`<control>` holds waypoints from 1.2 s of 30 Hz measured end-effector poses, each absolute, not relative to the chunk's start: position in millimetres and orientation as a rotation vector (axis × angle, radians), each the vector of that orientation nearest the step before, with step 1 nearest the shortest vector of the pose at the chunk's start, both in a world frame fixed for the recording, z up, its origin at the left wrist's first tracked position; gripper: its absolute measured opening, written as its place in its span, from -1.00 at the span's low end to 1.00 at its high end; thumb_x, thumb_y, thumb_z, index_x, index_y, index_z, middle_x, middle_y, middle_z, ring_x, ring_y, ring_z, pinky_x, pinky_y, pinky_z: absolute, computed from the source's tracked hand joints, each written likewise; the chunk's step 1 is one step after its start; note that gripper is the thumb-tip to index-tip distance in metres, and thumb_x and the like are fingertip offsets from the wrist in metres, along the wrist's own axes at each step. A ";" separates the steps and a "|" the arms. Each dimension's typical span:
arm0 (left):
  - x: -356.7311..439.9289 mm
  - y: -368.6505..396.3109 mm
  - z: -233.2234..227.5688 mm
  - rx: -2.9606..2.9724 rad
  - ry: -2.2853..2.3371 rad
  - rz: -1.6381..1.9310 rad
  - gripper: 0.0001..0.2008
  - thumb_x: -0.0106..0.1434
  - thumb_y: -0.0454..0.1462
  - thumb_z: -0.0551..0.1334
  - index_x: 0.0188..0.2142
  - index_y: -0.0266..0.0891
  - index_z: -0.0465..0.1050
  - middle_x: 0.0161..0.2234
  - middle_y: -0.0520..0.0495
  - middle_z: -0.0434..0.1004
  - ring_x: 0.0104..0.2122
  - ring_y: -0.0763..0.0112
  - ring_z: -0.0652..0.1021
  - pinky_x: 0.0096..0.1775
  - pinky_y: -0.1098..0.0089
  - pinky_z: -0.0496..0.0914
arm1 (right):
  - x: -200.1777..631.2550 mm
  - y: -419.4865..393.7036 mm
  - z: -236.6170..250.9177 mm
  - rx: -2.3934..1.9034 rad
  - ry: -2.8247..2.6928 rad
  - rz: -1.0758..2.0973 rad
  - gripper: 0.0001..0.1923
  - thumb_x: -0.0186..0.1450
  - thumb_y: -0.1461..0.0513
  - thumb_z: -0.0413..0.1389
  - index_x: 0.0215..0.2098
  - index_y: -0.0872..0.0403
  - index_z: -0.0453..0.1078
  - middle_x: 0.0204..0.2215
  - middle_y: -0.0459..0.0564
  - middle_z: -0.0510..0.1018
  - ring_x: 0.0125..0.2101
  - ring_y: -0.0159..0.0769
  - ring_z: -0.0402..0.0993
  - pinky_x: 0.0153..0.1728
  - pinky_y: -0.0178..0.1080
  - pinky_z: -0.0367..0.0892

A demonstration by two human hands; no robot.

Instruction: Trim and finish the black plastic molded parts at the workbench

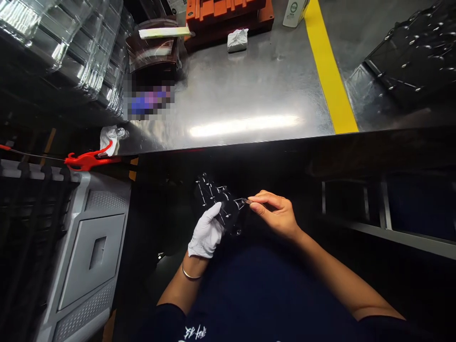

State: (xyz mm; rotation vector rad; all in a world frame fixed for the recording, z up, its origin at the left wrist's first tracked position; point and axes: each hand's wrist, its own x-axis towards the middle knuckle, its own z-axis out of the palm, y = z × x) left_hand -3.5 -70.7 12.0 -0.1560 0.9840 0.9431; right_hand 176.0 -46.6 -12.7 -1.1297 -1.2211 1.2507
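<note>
My left hand [205, 233], in a white glove, is closed round a glossy black molded part [228, 216] with several round bosses along its edges. It is held in front of my body, below the table's near edge. My bare right hand [276, 213] pinches a small thin piece [248, 201] between thumb and fingertips. That piece meets the right edge of the black part; it is too small to tell its kind.
A metal table [249, 95] with a yellow stripe [329, 71] lies ahead. On it are an orange-red block [228, 14], a white wad [237, 41] and wrapped black parts [413, 61]. A red air gun [87, 160] hangs at left above a grey crate [89, 261].
</note>
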 end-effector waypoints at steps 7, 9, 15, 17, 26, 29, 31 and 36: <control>-9.0 -78.9 18.3 0.259 0.932 0.934 -0.65 -0.06 -0.32 0.42 -0.22 -0.27 0.53 -0.23 -0.08 0.61 -0.23 0.24 0.60 -0.15 0.32 0.48 | 193.9 -45.2 -6.3 -1.048 -1.579 1.246 -0.68 0.39 0.15 -0.03 -0.42 0.08 0.46 -0.61 -0.10 0.45 -0.61 -0.43 0.37 -0.55 -0.34 0.29; -12.3 -76.2 16.9 0.320 0.939 0.950 -0.61 -0.06 -0.31 0.42 -0.17 -0.26 0.52 -0.22 -0.08 0.61 -0.21 0.23 0.59 -0.12 0.30 0.46 | 199.9 -46.2 1.1 -0.831 -1.818 1.216 -0.63 0.42 0.12 -0.11 -0.37 0.10 0.43 -0.62 -0.09 0.43 -0.62 -0.43 0.34 -0.56 -0.34 0.25; -16.3 -72.6 12.0 0.421 0.903 0.864 -0.58 -0.06 -0.32 0.43 -0.15 -0.29 0.52 -0.20 -0.12 0.60 -0.22 0.25 0.58 -0.12 0.31 0.44 | 205.3 -43.7 11.1 -0.571 -2.163 1.061 -0.53 0.30 -0.11 0.01 -0.52 0.08 0.27 -0.67 -0.15 0.26 -0.64 -0.45 0.16 -0.60 -0.33 0.08; -13.9 -73.5 11.6 0.376 0.906 0.863 -0.57 -0.07 -0.31 0.45 -0.15 -0.28 0.52 -0.24 -0.09 0.60 -0.26 0.28 0.58 -0.16 0.34 0.45 | 205.2 -41.9 11.3 -0.535 -2.178 1.033 -0.53 0.31 -0.06 0.04 -0.60 0.07 0.19 -0.70 -0.18 0.19 -0.65 -0.47 0.10 -0.60 -0.33 0.04; -3.4 -76.0 4.5 0.098 0.992 0.963 -0.70 -0.05 -0.32 0.44 -0.28 -0.30 0.53 -0.35 -0.02 0.60 -0.37 0.36 0.58 -0.22 0.37 0.46 | 202.3 -35.6 7.6 -0.731 -2.198 0.745 -0.57 0.37 -0.02 -0.03 -0.52 0.08 0.24 -0.64 -0.14 0.24 -0.60 -0.44 0.12 -0.58 -0.34 0.02; 0.3 -75.6 3.3 0.011 0.989 0.994 -0.76 -0.02 -0.35 0.41 -0.30 -0.30 0.53 -0.36 -0.01 0.60 -0.36 0.39 0.58 -0.22 0.40 0.47 | 202.5 -33.6 5.0 -0.711 -2.238 0.682 -0.55 0.40 0.06 -0.05 -0.60 0.06 0.16 -0.67 -0.15 0.19 -0.61 -0.44 0.08 -0.58 -0.32 -0.01; 2.6 -75.5 3.2 -0.038 0.979 1.004 -0.78 0.00 -0.37 0.40 -0.30 -0.29 0.53 -0.36 0.00 0.60 -0.33 0.39 0.59 -0.20 0.40 0.47 | 203.4 -32.3 3.7 -0.735 -2.207 0.669 -0.58 0.39 0.04 -0.03 -0.57 0.06 0.19 -0.65 -0.15 0.20 -0.61 -0.43 0.10 -0.57 -0.32 0.01; 7.7 -75.5 3.6 -0.037 0.939 0.989 -0.81 0.07 -0.34 0.37 -0.28 -0.31 0.54 -0.32 -0.05 0.61 -0.32 0.36 0.60 -0.18 0.39 0.48 | 205.2 -30.2 2.6 -0.781 -2.170 0.681 -0.60 0.38 0.02 -0.03 -0.52 0.07 0.20 -0.64 -0.14 0.20 -0.59 -0.42 0.11 -0.55 -0.32 0.04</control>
